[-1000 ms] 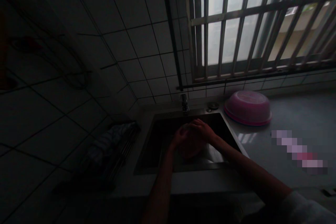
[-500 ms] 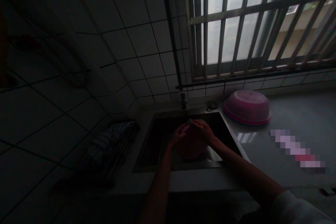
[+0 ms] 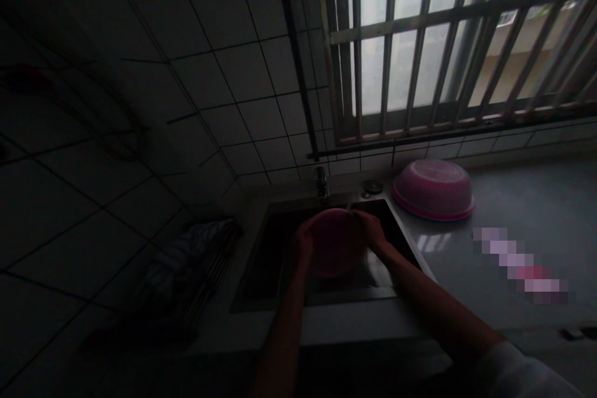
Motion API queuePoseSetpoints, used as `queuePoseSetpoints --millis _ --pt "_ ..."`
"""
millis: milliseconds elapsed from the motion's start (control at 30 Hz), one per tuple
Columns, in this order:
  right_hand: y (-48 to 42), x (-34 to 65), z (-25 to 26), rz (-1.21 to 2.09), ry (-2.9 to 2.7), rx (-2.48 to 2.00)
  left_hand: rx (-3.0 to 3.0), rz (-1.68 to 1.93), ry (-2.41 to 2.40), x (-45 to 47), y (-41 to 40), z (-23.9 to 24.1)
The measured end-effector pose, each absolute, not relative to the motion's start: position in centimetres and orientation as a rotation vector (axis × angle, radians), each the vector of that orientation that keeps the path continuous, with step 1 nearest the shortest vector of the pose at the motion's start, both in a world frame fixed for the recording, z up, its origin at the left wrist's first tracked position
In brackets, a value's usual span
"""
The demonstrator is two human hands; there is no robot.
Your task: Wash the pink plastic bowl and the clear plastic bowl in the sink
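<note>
Two big surfaces first: dark tiled wall [image 3: 153, 106] on the left and back, barred window [image 3: 443, 43] top right, daylight behind the bars. Grey counter [image 3: 513, 199] runs under the window. Metal sink [image 3: 261, 255] is set in the counter, centre frame, very dim. Striped cloth on a rack [image 3: 186, 261] lies left of the sink; details are too dark to read. Pink basin [image 3: 433, 189] sits upside down on the counter, right of the sink, well apart from the hands.

Reddish-pink bowl [image 3: 333, 242] is held up over the sink, just below and in front of the faucet [image 3: 321, 183], tilted with its round face toward the camera. Left hand [image 3: 302, 242] is curled on the bowl's left edge, mostly hidden behind it. Right hand [image 3: 370, 233] grips the right edge, fingers bent over the top rim. Both hands are clamped on the bowl, one per side, not touching each other. Exact finger spread cannot be told in this light. Small round metal piece [image 3: 373, 186] lies on the counter beside the faucet.
</note>
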State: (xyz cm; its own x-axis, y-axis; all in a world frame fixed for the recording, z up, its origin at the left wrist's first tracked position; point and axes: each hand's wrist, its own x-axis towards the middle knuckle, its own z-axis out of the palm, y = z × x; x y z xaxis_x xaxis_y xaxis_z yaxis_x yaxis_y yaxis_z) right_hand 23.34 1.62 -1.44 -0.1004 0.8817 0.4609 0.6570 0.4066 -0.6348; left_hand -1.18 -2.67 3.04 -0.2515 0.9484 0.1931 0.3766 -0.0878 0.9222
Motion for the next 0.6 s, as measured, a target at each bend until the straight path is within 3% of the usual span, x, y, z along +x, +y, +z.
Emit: queuePoseSetpoints --millis 267,600 --pt "-0.3 18.8 -1.1 0.344 -2.129 -0.98 1.574 1.073 1.56 0.1 -2.5 1.7" --pt "0.8 22.7 -1.1 0.403 -1.828 -1.262 1.475 1.343 1.618 -1.4 -2.2 1.5"
